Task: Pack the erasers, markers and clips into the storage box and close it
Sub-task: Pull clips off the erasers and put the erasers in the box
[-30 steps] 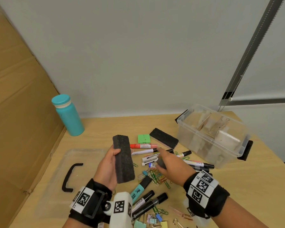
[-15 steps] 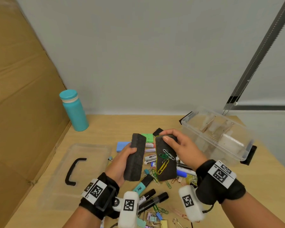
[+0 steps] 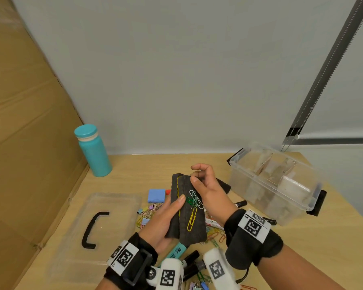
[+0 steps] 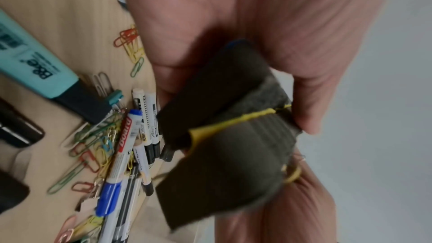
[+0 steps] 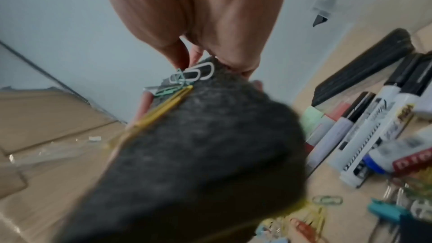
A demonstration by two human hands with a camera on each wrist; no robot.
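Note:
Two dark felt erasers [image 3: 194,229] are pressed side by side above the table, a yellow seam between them. My left hand [image 3: 166,216] grips both from below, thumb on the upper face. Several paper clips [image 3: 194,200] cling to that face, one of them long and yellow [image 3: 192,218]. My right hand [image 3: 205,185] pinches the far end of the right eraser [image 5: 198,154], its fingers curled beside the clips [image 5: 194,75]. The left wrist view shows both erasers [image 4: 222,99] in my left hand [image 4: 257,43]. The clear storage box [image 3: 260,197] stands open at the right.
The box lid [image 3: 117,206] with a black handle [image 3: 93,229] lies at left. Markers [image 3: 214,222], a turquoise highlighter [image 3: 177,251], loose clips [image 3: 149,212], a blue eraser [image 3: 156,195] and another dark eraser [image 3: 224,185] lie below my hands. A teal bottle [image 3: 93,151] stands by the cardboard wall [image 3: 19,143].
My right hand lifted a second dark eraser with clips stuck to it and brought it against the one in my left hand. My left hand now holds both.

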